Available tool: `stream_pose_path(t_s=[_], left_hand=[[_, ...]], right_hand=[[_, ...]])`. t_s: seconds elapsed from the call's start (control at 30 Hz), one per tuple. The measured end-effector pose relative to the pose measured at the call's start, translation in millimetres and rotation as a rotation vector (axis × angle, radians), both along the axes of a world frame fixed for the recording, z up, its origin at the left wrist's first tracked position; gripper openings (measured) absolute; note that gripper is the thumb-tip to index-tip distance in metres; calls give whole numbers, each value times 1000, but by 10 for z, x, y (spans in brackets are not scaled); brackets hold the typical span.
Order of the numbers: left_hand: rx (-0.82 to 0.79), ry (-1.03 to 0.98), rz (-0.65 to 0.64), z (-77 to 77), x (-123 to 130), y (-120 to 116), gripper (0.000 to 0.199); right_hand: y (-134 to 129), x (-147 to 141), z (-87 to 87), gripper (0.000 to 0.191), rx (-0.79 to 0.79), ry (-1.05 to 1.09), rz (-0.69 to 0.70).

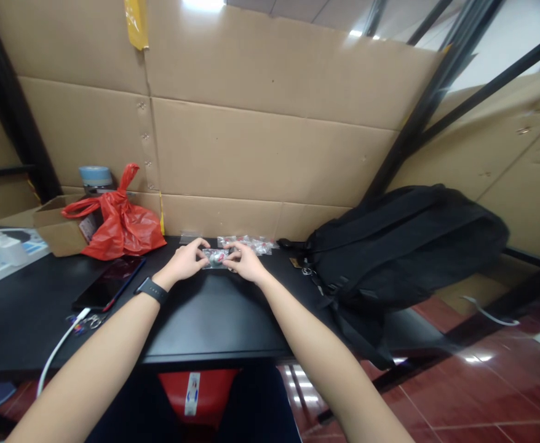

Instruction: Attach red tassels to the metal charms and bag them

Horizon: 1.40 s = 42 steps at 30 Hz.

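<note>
Between my two hands is a small clear plastic bag (215, 258) with something red and whitish inside, too small to make out. My left hand (187, 259), with a black watch on its wrist, pinches the bag's left end. Its right end is pinched between the thumb and fingers of my right hand (246, 261). Just behind my hands lies a row of similar clear bags (256, 244) with red bits in them. A flat clear bag (189, 237) lies behind my left hand, against the cardboard.
A black backpack (408, 246) stands on the right of the black table (214, 326). To the left are a red plastic bag (125, 224), a cardboard box (60, 231), a phone (109, 283) with a white cable (60, 347), keys and a power strip (9, 264). Cardboard walls the back.
</note>
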<state>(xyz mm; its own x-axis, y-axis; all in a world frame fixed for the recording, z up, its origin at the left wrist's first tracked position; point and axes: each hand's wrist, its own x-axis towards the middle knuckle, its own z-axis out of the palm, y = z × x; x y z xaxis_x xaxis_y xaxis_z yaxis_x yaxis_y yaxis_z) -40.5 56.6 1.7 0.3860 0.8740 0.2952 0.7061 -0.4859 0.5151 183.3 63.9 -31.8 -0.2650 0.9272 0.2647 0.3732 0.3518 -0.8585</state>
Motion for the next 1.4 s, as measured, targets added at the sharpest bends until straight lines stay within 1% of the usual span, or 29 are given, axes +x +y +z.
stream_pose_path(t_s=[0.07,0.13,0.2,0.23,0.3,0.33,0.4,0.47,0.53,0.63,0.67,0.7,0.73,0.77,0.83,0.87,0.9,0.97,1.13,1.23,1.3,1.4], left_hand=[[44,-73,18,0,-23,29,34],[87,-88,75,-3,-58,64,35],[96,-15,135,-26,-89,103,36],[93,48,144,-49,-97,123,36],[83,188,117,-120,-91,164,38],[77,248,89,-166,-75,186,40],[70,315,36,-268,-25,234,47],[79,328,8,-364,29,287,54],[108,323,-14,-429,62,334,58],[146,316,-44,-439,58,360,60],[164,318,-43,-419,48,352,59],[187,325,-32,-390,37,338,56],[212,336,-12,-355,27,317,51],[234,351,14,-319,20,294,44],[259,376,63,-257,14,248,30],[259,383,79,-236,14,230,25],[255,383,91,-224,15,217,22],[240,362,107,-221,17,205,19],[184,281,112,-229,2,199,19],[155,255,117,-199,-6,172,15],[156,235,118,-176,-1,146,17],[175,231,97,-159,15,115,20]], right_hand=[[46,43,0,41,10,98,-52],[86,110,20,39,77,110,-196],[124,186,46,36,130,38,-383],[145,220,55,36,139,-12,-465],[192,265,54,36,133,-105,-575],[217,274,43,37,131,-148,-593],[263,262,8,38,152,-249,-562],[292,224,-28,36,193,-389,-511],[297,181,-46,34,230,-536,-500],[273,156,-27,34,296,-655,-541],[261,165,-13,32,326,-659,-522],[250,181,1,28,352,-650,-470],[238,204,12,24,364,-633,-386],[226,229,21,21,361,-615,-283],[202,279,24,21,317,-586,-87],[189,298,21,22,289,-578,-28],[176,313,17,22,262,-571,0],[150,325,14,21,226,-566,4],[98,295,59,27,165,-580,-50],[65,267,96,22,162,-593,-53],[39,250,115,22,163,-598,-70],[2,231,137,37,165,-618,-117]])
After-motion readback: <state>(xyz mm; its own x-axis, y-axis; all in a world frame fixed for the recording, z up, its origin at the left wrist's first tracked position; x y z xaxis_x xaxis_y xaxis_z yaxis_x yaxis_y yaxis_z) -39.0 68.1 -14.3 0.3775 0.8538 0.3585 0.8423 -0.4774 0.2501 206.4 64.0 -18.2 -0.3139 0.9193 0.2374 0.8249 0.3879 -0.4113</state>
